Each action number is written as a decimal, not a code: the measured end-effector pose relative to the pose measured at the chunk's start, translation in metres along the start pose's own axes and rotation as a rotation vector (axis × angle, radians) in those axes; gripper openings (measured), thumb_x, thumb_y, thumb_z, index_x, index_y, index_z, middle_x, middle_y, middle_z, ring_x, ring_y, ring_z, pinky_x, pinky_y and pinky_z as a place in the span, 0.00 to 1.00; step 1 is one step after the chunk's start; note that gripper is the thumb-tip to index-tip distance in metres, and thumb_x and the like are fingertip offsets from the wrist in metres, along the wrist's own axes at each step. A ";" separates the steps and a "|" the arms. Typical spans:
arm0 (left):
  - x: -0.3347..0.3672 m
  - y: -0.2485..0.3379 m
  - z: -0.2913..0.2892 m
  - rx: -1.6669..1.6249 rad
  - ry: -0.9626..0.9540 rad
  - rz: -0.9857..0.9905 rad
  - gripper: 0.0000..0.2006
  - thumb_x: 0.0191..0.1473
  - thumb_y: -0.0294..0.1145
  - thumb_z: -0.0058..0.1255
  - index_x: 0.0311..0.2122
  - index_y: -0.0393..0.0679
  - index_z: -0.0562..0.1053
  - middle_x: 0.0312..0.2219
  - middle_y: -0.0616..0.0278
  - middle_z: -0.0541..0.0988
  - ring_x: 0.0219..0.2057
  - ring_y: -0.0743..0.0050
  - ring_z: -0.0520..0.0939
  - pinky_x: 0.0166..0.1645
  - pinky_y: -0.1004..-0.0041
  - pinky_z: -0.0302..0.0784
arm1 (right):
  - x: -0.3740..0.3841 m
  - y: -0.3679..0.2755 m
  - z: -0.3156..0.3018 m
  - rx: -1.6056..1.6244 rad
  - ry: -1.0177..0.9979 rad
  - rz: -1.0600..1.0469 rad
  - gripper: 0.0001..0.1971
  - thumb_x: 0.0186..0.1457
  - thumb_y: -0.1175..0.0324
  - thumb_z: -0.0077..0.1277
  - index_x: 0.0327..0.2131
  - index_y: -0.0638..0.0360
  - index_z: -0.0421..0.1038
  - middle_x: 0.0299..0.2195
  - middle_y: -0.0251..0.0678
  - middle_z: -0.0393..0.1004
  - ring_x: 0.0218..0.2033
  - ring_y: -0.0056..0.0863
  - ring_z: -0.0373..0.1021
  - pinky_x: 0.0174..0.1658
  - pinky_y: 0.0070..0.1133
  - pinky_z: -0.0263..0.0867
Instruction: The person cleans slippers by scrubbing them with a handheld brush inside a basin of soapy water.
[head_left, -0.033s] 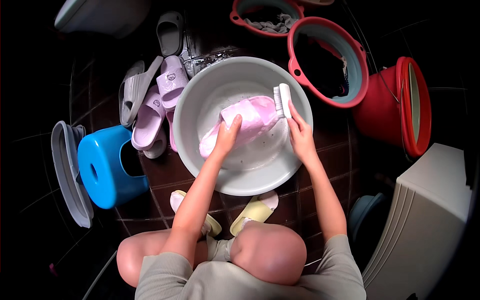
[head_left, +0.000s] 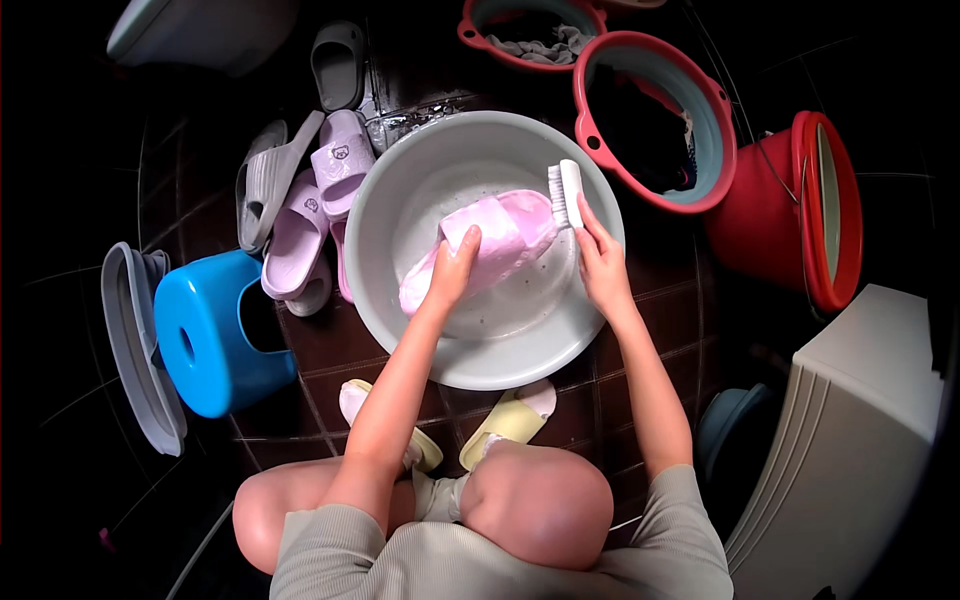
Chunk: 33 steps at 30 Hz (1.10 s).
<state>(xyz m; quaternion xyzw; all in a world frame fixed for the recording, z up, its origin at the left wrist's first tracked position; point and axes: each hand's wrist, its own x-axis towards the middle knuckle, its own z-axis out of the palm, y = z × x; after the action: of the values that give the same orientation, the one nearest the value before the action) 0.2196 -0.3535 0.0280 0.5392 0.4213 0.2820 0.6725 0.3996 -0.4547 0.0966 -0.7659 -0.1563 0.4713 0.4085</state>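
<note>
A wet pink slipper (head_left: 497, 238) is held tilted over a round grey basin (head_left: 480, 372). My left hand (head_left: 455, 268) is closed on its near side, the thumb lying on the strap. In my right hand (head_left: 602, 265) is a white scrubbing brush (head_left: 571, 192), gripped by its lower end near the basin's right side. The bristles face left, at the slipper's heel end; whether they touch it I cannot tell. A little water with dark specks shows on the basin's bottom.
Several lilac slippers (head_left: 296, 240) and grey slippers (head_left: 268, 187) lie left of the basin. A blue stool (head_left: 205, 330) is farther left. Red-rimmed tubs (head_left: 655, 125) and a red bucket (head_left: 765, 215) stand at right, with a beige box-shaped object (head_left: 850, 400) nearer me.
The brush in my right hand has shifted slightly upward along the slipper's heel end. My left hand and the slipper stay nearly where they were.
</note>
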 end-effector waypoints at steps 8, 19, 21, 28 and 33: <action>0.008 0.005 0.019 -0.611 0.140 -0.354 0.24 0.59 0.51 0.38 0.50 0.41 0.65 0.46 0.57 0.71 0.48 0.67 0.71 0.54 0.68 0.64 | -0.030 0.023 0.043 -0.498 0.066 -0.612 0.25 0.57 0.68 0.44 0.58 0.37 0.57 0.21 0.47 0.73 0.21 0.46 0.70 0.27 0.33 0.66; 0.019 0.005 0.017 -0.885 0.193 -0.515 0.23 0.60 0.50 0.32 0.49 0.41 0.66 0.43 0.55 0.73 0.45 0.62 0.74 0.51 0.62 0.69 | -0.033 0.008 0.051 -0.563 0.058 -0.534 0.24 0.54 0.69 0.48 0.56 0.38 0.62 0.19 0.47 0.71 0.20 0.44 0.70 0.24 0.33 0.64; 0.026 0.010 0.015 -0.886 0.243 -0.517 0.23 0.60 0.49 0.31 0.49 0.41 0.65 0.43 0.55 0.73 0.45 0.62 0.73 0.52 0.62 0.67 | -0.045 0.032 0.059 -0.595 0.005 -0.599 0.24 0.54 0.70 0.47 0.56 0.39 0.62 0.20 0.48 0.71 0.21 0.45 0.70 0.25 0.33 0.65; 0.027 0.017 0.001 -0.957 0.452 -0.454 0.27 0.62 0.49 0.22 0.55 0.39 0.61 0.52 0.53 0.68 0.53 0.58 0.68 0.58 0.58 0.61 | -0.067 0.072 0.066 -0.218 0.062 -0.641 0.30 0.51 0.69 0.51 0.59 0.49 0.57 0.23 0.48 0.72 0.14 0.33 0.66 0.24 0.25 0.63; 0.016 0.017 0.006 -1.188 0.467 -0.508 0.28 0.62 0.49 0.20 0.55 0.38 0.60 0.52 0.53 0.67 0.54 0.57 0.67 0.60 0.57 0.56 | -0.061 0.056 0.061 -0.402 0.205 -0.560 0.43 0.33 0.59 0.65 0.58 0.49 0.60 0.22 0.33 0.66 0.22 0.27 0.68 0.28 0.27 0.66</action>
<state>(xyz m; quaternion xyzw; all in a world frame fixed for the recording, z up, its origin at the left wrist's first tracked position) 0.2341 -0.3382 0.0408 -0.1115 0.4425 0.4078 0.7908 0.3087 -0.4982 0.0758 -0.8016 -0.4080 0.2216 0.3767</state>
